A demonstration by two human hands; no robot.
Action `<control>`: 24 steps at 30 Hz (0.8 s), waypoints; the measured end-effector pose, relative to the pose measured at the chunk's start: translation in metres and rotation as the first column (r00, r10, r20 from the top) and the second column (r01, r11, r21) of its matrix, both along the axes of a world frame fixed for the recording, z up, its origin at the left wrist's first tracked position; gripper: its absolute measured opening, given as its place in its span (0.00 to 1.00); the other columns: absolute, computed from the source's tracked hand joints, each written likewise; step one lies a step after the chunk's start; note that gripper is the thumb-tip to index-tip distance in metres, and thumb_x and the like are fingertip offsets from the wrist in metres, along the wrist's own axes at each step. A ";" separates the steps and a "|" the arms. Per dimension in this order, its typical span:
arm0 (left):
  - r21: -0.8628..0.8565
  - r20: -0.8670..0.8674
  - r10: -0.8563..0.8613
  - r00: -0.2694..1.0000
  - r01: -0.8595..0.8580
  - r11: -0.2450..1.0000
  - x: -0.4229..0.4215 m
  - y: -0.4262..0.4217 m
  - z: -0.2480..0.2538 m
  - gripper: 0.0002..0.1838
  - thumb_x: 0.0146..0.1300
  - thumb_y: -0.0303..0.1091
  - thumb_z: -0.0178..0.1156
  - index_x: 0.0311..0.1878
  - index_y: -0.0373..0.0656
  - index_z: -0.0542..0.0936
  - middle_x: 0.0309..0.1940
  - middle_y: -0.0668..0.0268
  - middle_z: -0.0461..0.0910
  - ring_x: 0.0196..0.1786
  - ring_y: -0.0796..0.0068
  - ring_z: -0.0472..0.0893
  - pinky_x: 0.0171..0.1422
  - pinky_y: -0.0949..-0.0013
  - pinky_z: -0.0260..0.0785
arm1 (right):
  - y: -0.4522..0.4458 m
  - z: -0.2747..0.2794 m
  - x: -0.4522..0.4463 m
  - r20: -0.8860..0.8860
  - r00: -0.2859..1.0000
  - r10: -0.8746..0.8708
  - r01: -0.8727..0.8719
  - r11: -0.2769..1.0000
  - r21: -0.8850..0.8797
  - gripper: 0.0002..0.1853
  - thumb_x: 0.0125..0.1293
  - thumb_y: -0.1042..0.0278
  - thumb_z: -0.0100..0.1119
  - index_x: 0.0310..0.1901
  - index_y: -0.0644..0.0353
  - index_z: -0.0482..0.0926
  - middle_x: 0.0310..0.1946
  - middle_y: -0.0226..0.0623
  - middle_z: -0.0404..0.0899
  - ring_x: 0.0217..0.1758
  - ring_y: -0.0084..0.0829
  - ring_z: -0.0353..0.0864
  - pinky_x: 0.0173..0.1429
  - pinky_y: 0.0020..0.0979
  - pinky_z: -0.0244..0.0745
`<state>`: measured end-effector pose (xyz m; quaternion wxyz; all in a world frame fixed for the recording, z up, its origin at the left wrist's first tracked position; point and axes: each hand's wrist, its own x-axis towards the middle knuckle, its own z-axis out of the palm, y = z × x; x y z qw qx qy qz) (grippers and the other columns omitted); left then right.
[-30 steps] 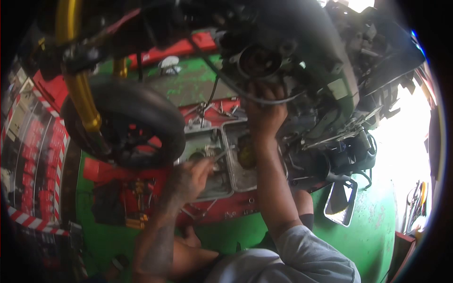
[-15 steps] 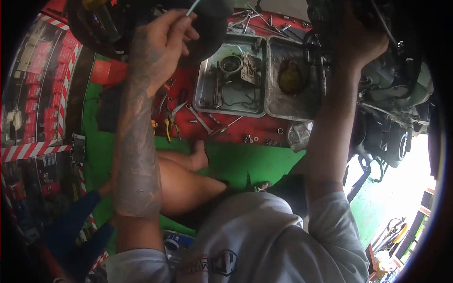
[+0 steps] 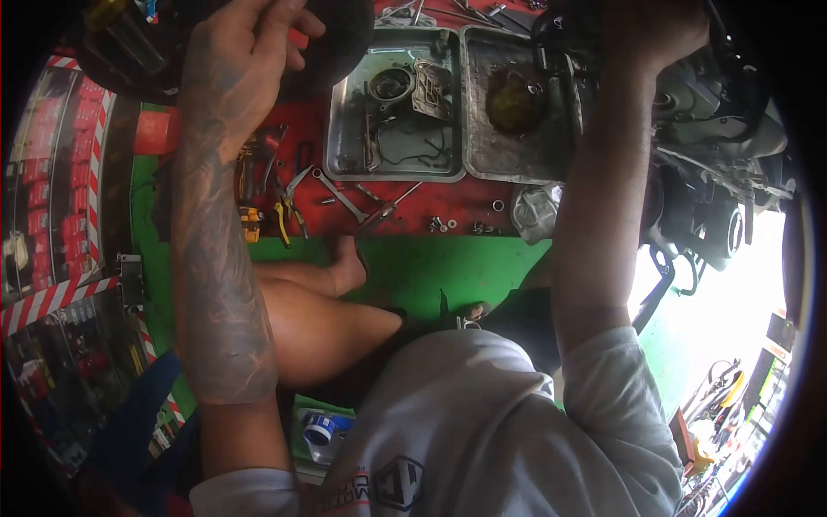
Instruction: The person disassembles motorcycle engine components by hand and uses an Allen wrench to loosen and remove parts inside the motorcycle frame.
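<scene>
My left hand [image 3: 258, 39] is raised at the upper left, in front of a dark round tyre-like part [image 3: 349, 43]. Its thumb and forefinger meet at the top edge of the view, the other fingers curled; what they pinch is cut off. High on the right, my right hand [image 3: 659, 39] is up against the dark parts of a motorcycle engine [image 3: 702, 125], its fingers hidden. Between my arms lie two metal trays. The left tray [image 3: 396, 175] holds a round metal housing [image 3: 390, 84] and a flat gasket-like plate [image 3: 432, 90]. The right tray [image 3: 508, 168] has a dark oily patch.
On the red mat [image 3: 413, 220] lie yellow-handled pliers [image 3: 282, 220], a wrench [image 3: 338, 196], loose bolts and a crumpled plastic bag [image 3: 536, 214]. My bent leg [image 3: 327, 332] rests on the green floor [image 3: 413, 280]. Shelves with red packets [image 3: 90, 155] line the left.
My view has tilted so the trays and tools sit higher and further left. My left hand is further up and left; the thin pale rod in its fingers is out of sight.
</scene>
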<state>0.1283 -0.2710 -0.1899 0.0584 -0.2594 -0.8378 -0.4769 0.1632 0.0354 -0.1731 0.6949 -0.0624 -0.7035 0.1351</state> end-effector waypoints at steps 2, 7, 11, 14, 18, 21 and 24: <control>-0.088 -0.049 0.001 0.999 -0.006 0.996 0.001 -0.003 -0.002 0.14 0.81 0.34 0.53 0.56 0.36 0.83 0.34 0.64 0.87 0.29 0.80 0.82 0.34 0.74 0.74 | -0.007 0.003 0.000 0.028 1.000 0.001 0.001 0.995 -0.103 0.14 0.64 0.59 0.73 0.39 0.64 0.88 0.30 0.44 0.89 0.31 0.39 0.88 0.38 0.41 0.77; -0.083 0.046 -0.030 0.998 0.034 0.996 -0.005 0.008 -0.019 0.16 0.83 0.38 0.52 0.62 0.42 0.83 0.37 0.69 0.85 0.31 0.84 0.78 0.37 0.76 0.72 | 0.015 -0.008 -0.017 -0.127 0.991 0.045 -0.039 0.998 0.049 0.08 0.62 0.64 0.70 0.38 0.57 0.86 0.37 0.44 0.84 0.43 0.54 0.83 0.44 0.49 0.78; -0.205 -0.102 -0.035 0.994 0.013 0.979 -0.004 0.020 -0.017 0.15 0.83 0.37 0.52 0.60 0.40 0.82 0.37 0.68 0.85 0.35 0.80 0.80 0.43 0.74 0.75 | 0.005 0.001 0.008 0.044 0.976 0.214 -0.204 0.963 -0.175 0.25 0.57 0.64 0.73 0.57 0.55 0.82 0.49 0.49 0.81 0.51 0.58 0.81 0.50 0.53 0.79; -0.173 -0.197 -0.027 0.980 -0.008 0.985 -0.012 0.022 -0.029 0.13 0.82 0.34 0.53 0.59 0.38 0.82 0.42 0.65 0.83 0.39 0.76 0.82 0.48 0.72 0.76 | 0.001 -0.005 -0.013 -0.095 0.982 0.163 -0.177 0.973 -0.151 0.16 0.54 0.63 0.74 0.44 0.56 0.85 0.40 0.44 0.83 0.42 0.52 0.83 0.46 0.49 0.80; -0.242 -0.341 -0.110 0.933 0.026 0.970 -0.010 0.034 -0.022 0.12 0.80 0.30 0.55 0.58 0.36 0.82 0.50 0.62 0.80 0.48 0.74 0.83 0.53 0.71 0.77 | 0.001 -0.006 -0.001 -0.003 0.995 0.096 -0.094 0.975 -0.200 0.17 0.54 0.61 0.78 0.43 0.56 0.86 0.41 0.39 0.84 0.41 0.47 0.86 0.44 0.46 0.81; -0.221 -0.347 -0.056 0.936 -0.024 0.975 0.016 0.053 -0.006 0.12 0.76 0.27 0.59 0.57 0.35 0.84 0.47 0.57 0.77 0.51 0.58 0.81 0.57 0.61 0.74 | 0.002 -0.001 0.000 -0.032 0.994 0.100 -0.104 0.978 -0.182 0.16 0.55 0.63 0.78 0.44 0.55 0.86 0.42 0.38 0.83 0.42 0.46 0.86 0.42 0.45 0.81; -0.120 -0.343 -0.026 0.939 -0.016 0.993 0.030 0.061 0.001 0.12 0.74 0.26 0.61 0.56 0.34 0.84 0.46 0.61 0.77 0.45 0.68 0.80 0.49 0.67 0.74 | 0.002 -0.003 0.001 -0.064 0.992 0.110 -0.120 0.979 -0.167 0.14 0.56 0.64 0.76 0.43 0.53 0.85 0.42 0.37 0.82 0.41 0.46 0.85 0.41 0.44 0.81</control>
